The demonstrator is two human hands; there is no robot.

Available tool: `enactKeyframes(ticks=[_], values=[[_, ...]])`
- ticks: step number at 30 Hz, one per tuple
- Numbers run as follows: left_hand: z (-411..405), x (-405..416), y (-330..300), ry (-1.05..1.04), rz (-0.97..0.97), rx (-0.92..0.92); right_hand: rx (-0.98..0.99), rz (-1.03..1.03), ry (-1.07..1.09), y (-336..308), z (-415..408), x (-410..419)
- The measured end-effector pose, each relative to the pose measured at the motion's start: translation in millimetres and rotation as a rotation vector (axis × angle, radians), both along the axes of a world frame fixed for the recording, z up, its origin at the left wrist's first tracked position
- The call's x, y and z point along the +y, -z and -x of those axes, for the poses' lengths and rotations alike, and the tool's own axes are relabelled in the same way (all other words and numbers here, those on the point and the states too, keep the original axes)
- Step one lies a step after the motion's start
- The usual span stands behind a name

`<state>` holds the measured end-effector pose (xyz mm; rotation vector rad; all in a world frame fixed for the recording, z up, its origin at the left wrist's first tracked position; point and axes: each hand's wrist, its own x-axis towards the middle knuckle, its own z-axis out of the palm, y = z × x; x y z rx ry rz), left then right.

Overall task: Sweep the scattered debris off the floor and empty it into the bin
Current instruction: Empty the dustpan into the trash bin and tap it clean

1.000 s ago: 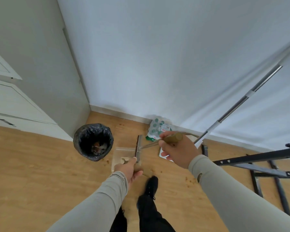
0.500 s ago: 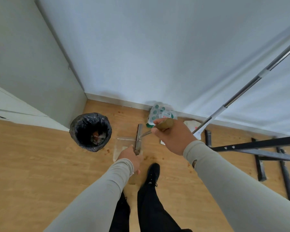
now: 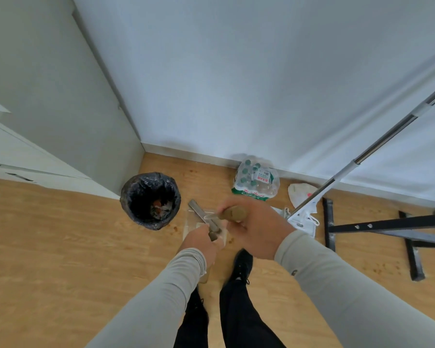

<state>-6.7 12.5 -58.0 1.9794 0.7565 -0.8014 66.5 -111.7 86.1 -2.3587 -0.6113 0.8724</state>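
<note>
While the left hand [image 3: 203,239] grips the clear dustpan [image 3: 196,223] at frame centre and the right hand [image 3: 255,228] grips the brush handle [image 3: 232,213], collecting looks underway; next, tipping it into the black-lined bin [image 3: 150,200] just left, though debris specks [image 3: 176,228] remain on the floor [image 3: 60,247].

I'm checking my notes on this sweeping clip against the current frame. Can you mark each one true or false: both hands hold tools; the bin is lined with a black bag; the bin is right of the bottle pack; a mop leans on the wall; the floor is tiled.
1. Both hands hold tools. True: the left hand grips the dustpan handle, and the right hand grips the brush handle.
2. The bin has a black liner. True.
3. The bin is right of the bottle pack. False: it stands left of it.
4. A mop leans on the wall. True.
5. The floor is tiled. False: it looks like wood.
</note>
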Motion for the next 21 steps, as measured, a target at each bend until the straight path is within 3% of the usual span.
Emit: enactKeyframes(ticks=[7, 21], values=[[7, 2, -3, -0.041, 0.004, -0.008, 0.059, -0.011, 0.018, -37, -21, 2], [4, 1, -13, -0.045, 0.084, -0.050, -0.047, -0.027, 0.026, -56, -10, 15]])
